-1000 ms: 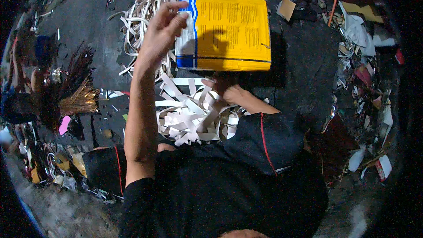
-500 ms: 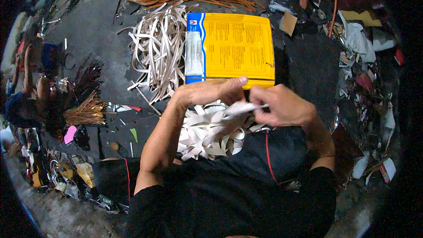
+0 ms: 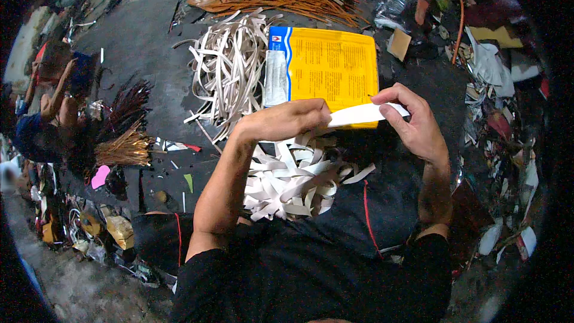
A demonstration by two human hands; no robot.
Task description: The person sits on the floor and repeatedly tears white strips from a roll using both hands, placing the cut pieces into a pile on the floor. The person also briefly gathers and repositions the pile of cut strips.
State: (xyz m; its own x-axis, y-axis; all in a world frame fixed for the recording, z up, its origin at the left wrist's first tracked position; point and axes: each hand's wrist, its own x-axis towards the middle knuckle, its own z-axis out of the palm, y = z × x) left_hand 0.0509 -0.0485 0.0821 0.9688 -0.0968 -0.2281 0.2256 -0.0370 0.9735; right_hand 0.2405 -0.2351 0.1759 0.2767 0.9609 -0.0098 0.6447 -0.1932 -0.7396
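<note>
A flat white strip (image 3: 359,115) is stretched between my hands, in front of a yellow and blue rectangular container (image 3: 335,66). My left hand (image 3: 287,121) is closed on the strip's left end. My right hand (image 3: 417,122) pinches the right end between thumb and fingers. Below them, a loose heap of wide whitish strips (image 3: 281,182) lies on my lap. Left of the container is a tangled pile of narrower off-white strips (image 3: 230,72).
Beyond the container lie long orange-brown strips (image 3: 269,0). At the left sits another person (image 3: 57,98) near a bundle of brown strips (image 3: 125,146). Mixed scraps (image 3: 493,78) litter the right side. A pink scrap (image 3: 100,176) and a green scrap (image 3: 189,182) lie at the left.
My hands have moved apart, the right one outward and upward, and the white strip is now drawn out between them. The view has shifted slightly.
</note>
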